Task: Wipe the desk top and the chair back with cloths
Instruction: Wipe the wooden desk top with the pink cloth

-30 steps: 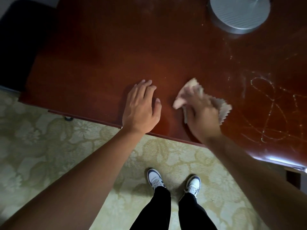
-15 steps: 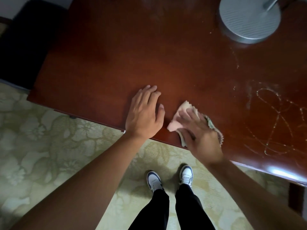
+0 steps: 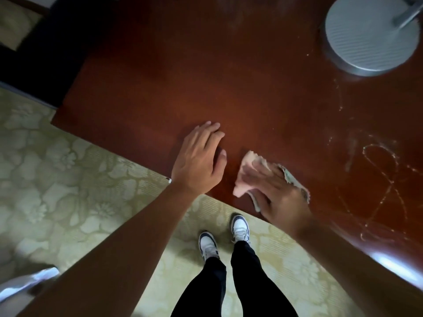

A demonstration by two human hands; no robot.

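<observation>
The pale pink cloth (image 3: pixel 248 173) is pressed flat on the red-brown surface (image 3: pixel 183 83) near its near edge by the right hand (image 3: pixel 278 197), whose fingers (image 3: pixel 263 179) are spread fairly straight over it, much as half a second ago, though the hand is blurred. The left hand (image 3: pixel 199 160) is kept flat on the surface just left of the cloth, its fingers straight and close together, holding nothing. Compared with the earlier frame, the round grey lamp base (image 3: pixel 370 33) at far right and the looping pale marks (image 3: pixel 384 188) at right are seen shifted slightly with the view.
</observation>
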